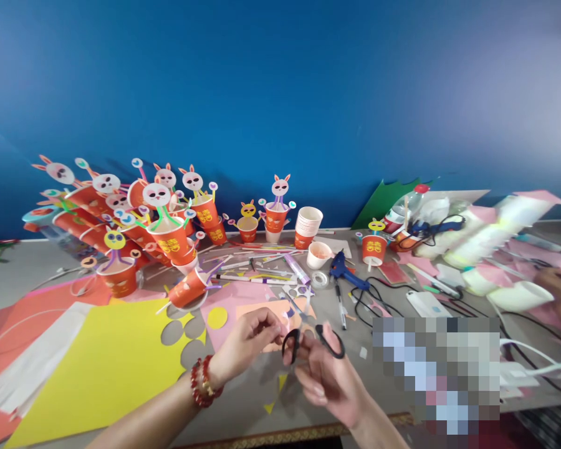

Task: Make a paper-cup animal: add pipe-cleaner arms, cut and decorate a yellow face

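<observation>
"So, what occupies the lower centre of the frame?"

"Scissors (308,320), handles parted, thumb and finger of my right hand (330,374) through the loops; just beside the blades, my left hand's (247,343) thumb and forefinger press together, seemingly pinching a small paper piece (286,317), its outline too blurred to read."

"Likely faults?"

"A nipped fingertip, since those fingertips lie so near the blades; a ragged cut, should so small a piece twist in my pinch; a snagged peach sheet (271,304), since it lies beneath."
</observation>
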`<state>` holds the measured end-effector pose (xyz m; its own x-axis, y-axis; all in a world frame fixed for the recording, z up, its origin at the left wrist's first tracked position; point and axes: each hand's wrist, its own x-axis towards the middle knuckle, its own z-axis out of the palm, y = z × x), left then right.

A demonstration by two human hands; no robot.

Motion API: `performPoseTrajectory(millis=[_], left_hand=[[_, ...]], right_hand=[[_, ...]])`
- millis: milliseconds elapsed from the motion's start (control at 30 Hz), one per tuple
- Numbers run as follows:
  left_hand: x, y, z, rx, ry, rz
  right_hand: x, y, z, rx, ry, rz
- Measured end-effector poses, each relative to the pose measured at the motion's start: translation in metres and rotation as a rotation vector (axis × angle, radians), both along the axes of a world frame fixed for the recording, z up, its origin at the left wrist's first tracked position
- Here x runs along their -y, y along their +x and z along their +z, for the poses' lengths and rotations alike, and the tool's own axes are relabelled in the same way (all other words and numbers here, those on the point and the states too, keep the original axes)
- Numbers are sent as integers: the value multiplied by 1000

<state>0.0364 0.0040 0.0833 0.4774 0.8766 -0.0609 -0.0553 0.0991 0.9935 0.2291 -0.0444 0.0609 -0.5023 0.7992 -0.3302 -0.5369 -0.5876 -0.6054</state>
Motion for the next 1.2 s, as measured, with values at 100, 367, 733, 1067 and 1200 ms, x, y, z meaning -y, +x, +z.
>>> performPoseTrajectory(millis=[100,367,733,1067,1200], left_hand=[[-1,-3,-2,-73,39,18],[2,3,1,-246,113,-75],[8,3,-1,-185,138,-35],[16,11,2,99,-8,132],[11,6,12,99,14,155]], right_hand=[[1,4,0,154,70,-193],[-6,-6,14,589,349,-277],[-15,-18,13,579,407,-335],[-7,-26,5,614,413,-414],[3,-19,7,603,419,-180]])
